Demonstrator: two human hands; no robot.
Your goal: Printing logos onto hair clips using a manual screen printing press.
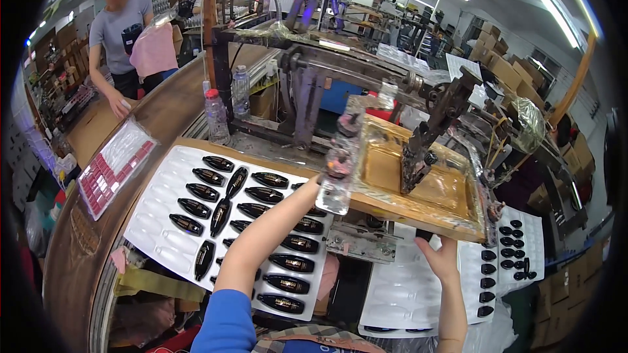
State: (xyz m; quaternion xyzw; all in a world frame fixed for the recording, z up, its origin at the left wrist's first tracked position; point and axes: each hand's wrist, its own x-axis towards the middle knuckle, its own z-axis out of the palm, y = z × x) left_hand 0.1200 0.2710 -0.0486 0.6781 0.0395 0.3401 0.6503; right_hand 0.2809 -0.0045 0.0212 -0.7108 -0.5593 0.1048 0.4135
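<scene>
A wooden screen-printing frame (pixel 422 212) with amber mesh is clamped in the machine before me. My left hand (pixel 318 189) reaches up to the frame's left end, by a clear clamp plate (pixel 335 186); its fingers are hidden there. My right hand (pixel 441 255) is under the frame's front edge, thumb showing and other fingers hidden. Beside the thumb is a small dark thing, partly covered. To the left, a white moulded tray (pixel 154 216) bears rows of black printed bottles (pixel 288 262). On the right, another white tray (pixel 399 294) lies below my right hand.
A black squeegee arm (pixel 425 137) stands over the mesh. Further right, a tray (pixel 533 235) bears small black pieces. A conveyor belt (pixel 85 258) curves along the left, carrying a pack of pink pieces (pixel 111 173). A red-capped bottle (pixel 216 117) stands behind the left tray. Across the belt is a co-worker (pixel 124 33).
</scene>
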